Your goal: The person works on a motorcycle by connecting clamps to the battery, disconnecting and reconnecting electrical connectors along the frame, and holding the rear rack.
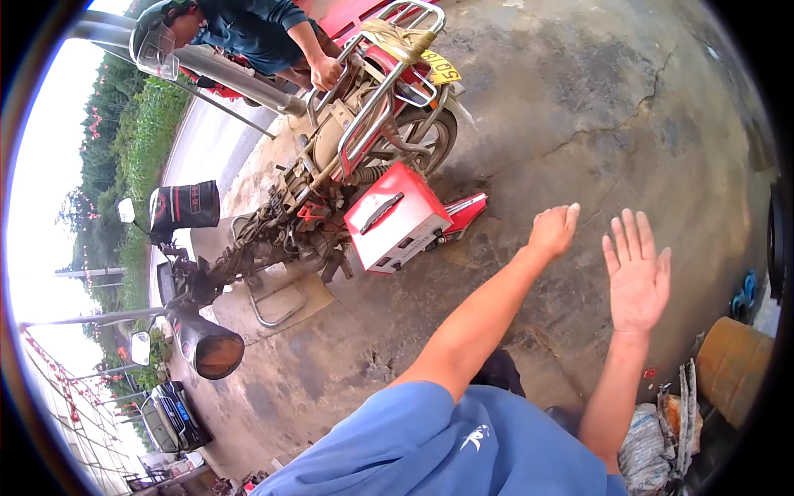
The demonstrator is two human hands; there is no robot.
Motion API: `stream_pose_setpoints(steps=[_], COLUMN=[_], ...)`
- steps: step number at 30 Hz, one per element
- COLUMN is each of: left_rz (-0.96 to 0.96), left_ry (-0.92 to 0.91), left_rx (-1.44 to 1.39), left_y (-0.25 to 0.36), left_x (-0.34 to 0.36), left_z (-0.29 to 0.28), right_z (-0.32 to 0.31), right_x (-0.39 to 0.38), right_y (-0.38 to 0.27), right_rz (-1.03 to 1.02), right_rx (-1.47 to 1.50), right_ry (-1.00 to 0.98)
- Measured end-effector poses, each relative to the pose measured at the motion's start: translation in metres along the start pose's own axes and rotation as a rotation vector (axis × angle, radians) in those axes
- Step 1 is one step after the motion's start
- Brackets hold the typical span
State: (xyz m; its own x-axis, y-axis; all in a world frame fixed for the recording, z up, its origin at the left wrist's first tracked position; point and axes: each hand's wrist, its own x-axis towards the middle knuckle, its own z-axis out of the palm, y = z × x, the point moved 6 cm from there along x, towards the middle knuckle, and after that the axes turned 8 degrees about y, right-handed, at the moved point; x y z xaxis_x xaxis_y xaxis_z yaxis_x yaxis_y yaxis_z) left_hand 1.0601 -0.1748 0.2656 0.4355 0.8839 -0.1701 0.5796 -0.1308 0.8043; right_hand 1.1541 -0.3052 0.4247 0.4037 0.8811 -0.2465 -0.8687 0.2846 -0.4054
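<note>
My left hand (553, 231) is stretched out in front of me over the concrete floor, its fingers curled in and nothing seen in them. To its right, my right hand (637, 285) is raised with the palm showing and the fingers straight and spread; it holds nothing. Neither hand touches anything. The thing nearest to my left hand is a red and white metal box (399, 217) with a black handle and knobs on its front. It sits beside a partly stripped motorcycle (314, 178), whose seat area and frame are exposed.
Another person (248, 33) in a dark top bends at the motorcycle's far side, a hand on its rear. A red part (466, 217) lies behind the box. A rusty drum (734, 364) and a whitish sack (647, 450) stand at right. A parked car (174, 417) is at lower left.
</note>
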Motion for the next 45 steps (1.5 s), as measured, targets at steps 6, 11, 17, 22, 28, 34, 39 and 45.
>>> stream_pose_setpoints(steps=[6, 11, 17, 22, 28, 34, 39, 45], left_rz=[-0.524, -0.536, -0.168, -0.338, -0.664, -0.674, -0.707, -0.74], left_ry=[0.206, 0.13, 0.083, 0.419, 0.896, 1.235, 1.426, 1.551], left_rx=[-1.398, -1.366, -0.821, -0.466, -0.262, -0.191, 0.046, 0.453], left_y=[-0.004, 0.096, 0.113, 0.026, -0.023, 0.009, 0.026, 0.025], left_x=[0.09, 0.172, 0.24, 0.282, 0.239, 0.278, 0.32, 0.395], left_z=[0.02, 0.083, -0.069, -0.137, -0.192, -0.221, -0.265, -0.299], right_z=[0.143, -0.005, -0.262, -0.425, -0.367, -0.327, -0.24, -0.061], right_x=[0.075, 0.235, 0.341, 0.292, 0.323, 0.539, 0.814, 1.059], right_y=[-0.124, -0.034, -0.158, -0.356, -0.326, -0.362, -0.35, -0.198], right_rz=[-1.023, -0.552, 0.277, 0.44, 0.888, 0.967, 0.642, 0.406], right_rx=[-1.061, -1.724, -2.164, -2.001, -1.72, -1.929, -1.83, -1.796], right_ry=[0.032, -0.202, 0.097, 0.637, 0.715, 0.379, 0.314, -0.052])
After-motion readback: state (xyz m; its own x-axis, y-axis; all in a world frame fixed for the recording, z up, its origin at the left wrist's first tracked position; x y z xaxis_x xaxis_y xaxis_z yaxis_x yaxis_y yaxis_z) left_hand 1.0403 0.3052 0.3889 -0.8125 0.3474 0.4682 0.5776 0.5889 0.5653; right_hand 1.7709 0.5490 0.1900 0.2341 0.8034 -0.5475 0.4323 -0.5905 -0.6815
